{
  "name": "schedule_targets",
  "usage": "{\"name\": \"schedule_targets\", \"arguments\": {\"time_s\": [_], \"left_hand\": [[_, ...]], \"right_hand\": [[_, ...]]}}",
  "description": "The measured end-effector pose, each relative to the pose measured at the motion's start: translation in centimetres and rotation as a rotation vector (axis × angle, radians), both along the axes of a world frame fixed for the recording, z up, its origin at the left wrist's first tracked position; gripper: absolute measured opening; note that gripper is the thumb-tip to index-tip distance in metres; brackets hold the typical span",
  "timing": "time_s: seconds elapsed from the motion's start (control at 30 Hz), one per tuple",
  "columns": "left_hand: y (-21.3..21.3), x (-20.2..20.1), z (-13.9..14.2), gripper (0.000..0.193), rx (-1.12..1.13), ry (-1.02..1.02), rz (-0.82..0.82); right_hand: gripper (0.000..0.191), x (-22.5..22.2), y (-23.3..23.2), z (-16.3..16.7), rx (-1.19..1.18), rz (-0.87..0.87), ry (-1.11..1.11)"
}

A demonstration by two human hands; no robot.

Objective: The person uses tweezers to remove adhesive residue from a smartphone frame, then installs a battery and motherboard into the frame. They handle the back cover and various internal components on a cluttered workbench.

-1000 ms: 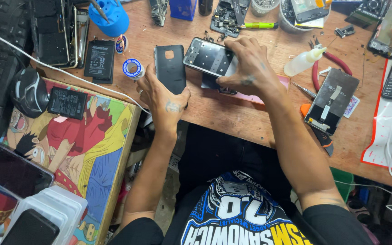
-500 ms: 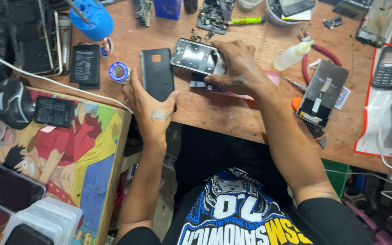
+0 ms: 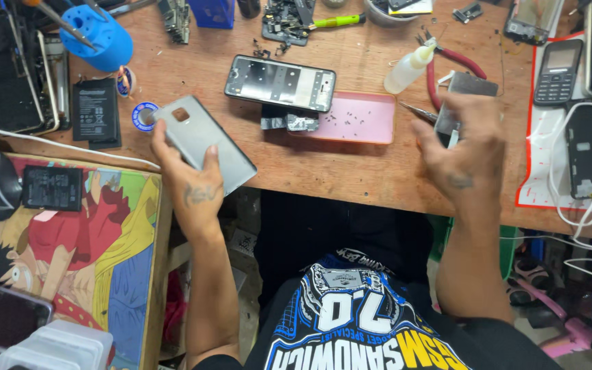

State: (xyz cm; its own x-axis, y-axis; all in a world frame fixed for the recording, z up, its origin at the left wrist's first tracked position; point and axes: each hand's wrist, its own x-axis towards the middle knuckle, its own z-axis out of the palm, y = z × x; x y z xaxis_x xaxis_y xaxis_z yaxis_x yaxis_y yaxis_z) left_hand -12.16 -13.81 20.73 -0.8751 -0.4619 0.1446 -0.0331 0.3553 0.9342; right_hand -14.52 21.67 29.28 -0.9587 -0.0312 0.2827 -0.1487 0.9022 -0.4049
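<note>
L hand point(image 3: 196, 179) pinches back cover point(image 3: 203, 144); R hand point(image 3: 464, 147), fingers curled, grips screen part point(image 3: 464, 96) at 3 o'clock of open phone point(image 3: 280, 83). Reassembly step; next needs alignment.

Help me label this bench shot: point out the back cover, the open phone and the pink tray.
back cover point(image 3: 203, 145), head view, middle of its grey panel
open phone point(image 3: 280, 83), head view, centre of its exposed frame
pink tray point(image 3: 364, 118), head view, bare pink floor

Worn wooden workbench point(image 3: 323, 164), cluttered: opened phone frame point(image 3: 280, 83), pink screw tray point(image 3: 359, 117), squeeze bottle point(image 3: 411, 66), red-handled pliers point(image 3: 455, 60), black battery point(image 3: 94, 109), keypad phone point(image 3: 557, 70), tape roll point(image 3: 144, 115).
</note>
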Motion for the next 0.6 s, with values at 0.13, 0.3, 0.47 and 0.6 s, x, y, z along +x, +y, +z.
{"name": "schedule_targets", "arguments": {"time_s": [0.13, 0.3, 0.47, 0.6], "left_hand": [[1.3, 1.6, 1.5, 0.086, 0.120, 0.096, -0.016], [3.6, 3.5, 3.9, 0.088, 0.209, 0.058, -0.017], [4.6, 4.7, 5.5, 0.089, 0.328, 0.078, -0.076], [5.3, 5.5, 6.0, 0.094, 0.401, 0.031, -0.092]], "right_hand": [[0.099, 0.8, 2.9, -1.3, 0.126, -0.260, 0.013], [0.111, 1.1, 3.7, -3.9, 0.203, -0.129, 0.135], [0.096, 1.6, 5.6, -4.1, -0.008, -0.290, -0.078], [0.085, 1.9, 8.0, -2.9, -0.432, -0.153, -0.038]]}}
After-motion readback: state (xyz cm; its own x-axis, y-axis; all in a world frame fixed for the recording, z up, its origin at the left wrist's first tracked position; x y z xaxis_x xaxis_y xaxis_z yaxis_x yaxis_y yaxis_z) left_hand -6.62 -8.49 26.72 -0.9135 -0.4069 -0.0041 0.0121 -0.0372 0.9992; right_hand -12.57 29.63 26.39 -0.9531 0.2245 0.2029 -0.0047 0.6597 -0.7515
